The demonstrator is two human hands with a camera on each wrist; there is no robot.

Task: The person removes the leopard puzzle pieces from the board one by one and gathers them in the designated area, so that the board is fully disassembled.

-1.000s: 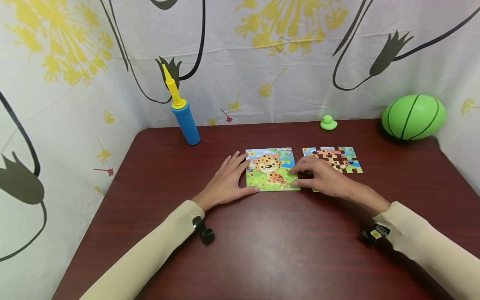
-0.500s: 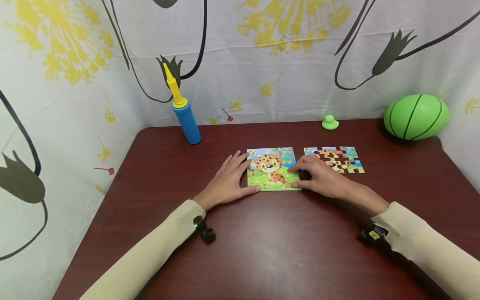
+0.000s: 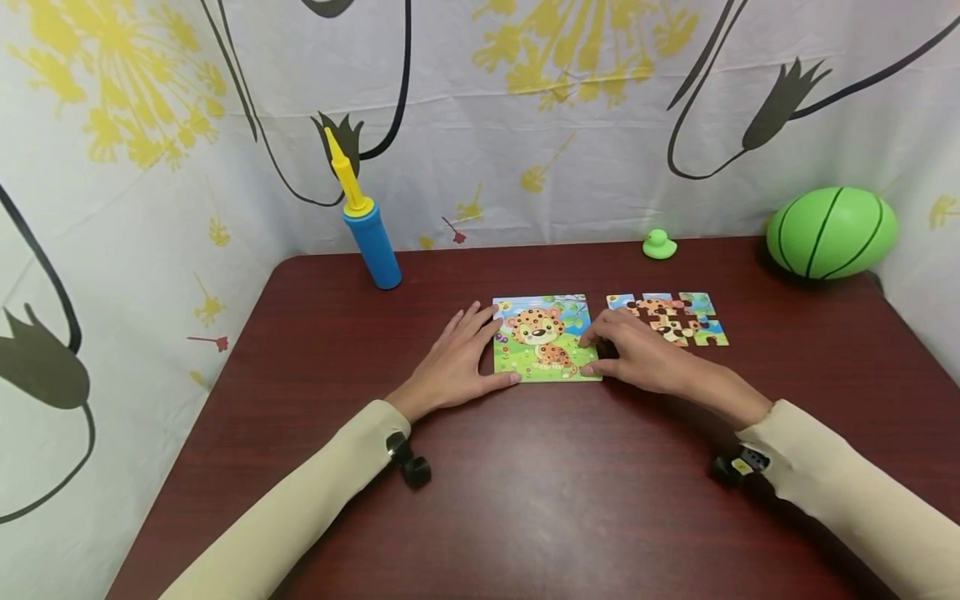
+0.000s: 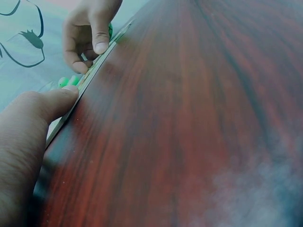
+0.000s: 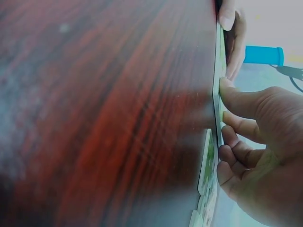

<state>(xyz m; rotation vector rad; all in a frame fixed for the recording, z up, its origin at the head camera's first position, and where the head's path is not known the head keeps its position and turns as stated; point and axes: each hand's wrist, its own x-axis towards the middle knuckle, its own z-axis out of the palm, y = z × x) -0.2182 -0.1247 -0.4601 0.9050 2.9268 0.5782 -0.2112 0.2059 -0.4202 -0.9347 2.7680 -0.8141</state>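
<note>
A square leopard picture board (image 3: 540, 332) lies flat on the dark red-brown table (image 3: 525, 467). My left hand (image 3: 456, 358) rests at its left side, fingers spread along the left edge and thumb on the near left corner. At the board's right side, my right hand (image 3: 641, 350) touches the surface with thumb and fingertips apart, the fingers bent. Just right of the board lies a partly joined leopard jigsaw puzzle (image 3: 703, 307), with gaps between pieces and its near part hidden by my right hand. The right wrist view shows the board's thin edge (image 5: 216, 94) under my thumb.
A blue and yellow hand pump (image 3: 375, 247) stands at the back left. A small green rubber duck (image 3: 659, 245) sits near the back edge, and a green ball (image 3: 832, 233) with black lines at the back right corner. Patterned cloth hangs behind the table.
Both hands stay nearly where they were on the leopard board. My right wrist has shifted very slightly left; the board and jigsaw puzzle lie as before.
</note>
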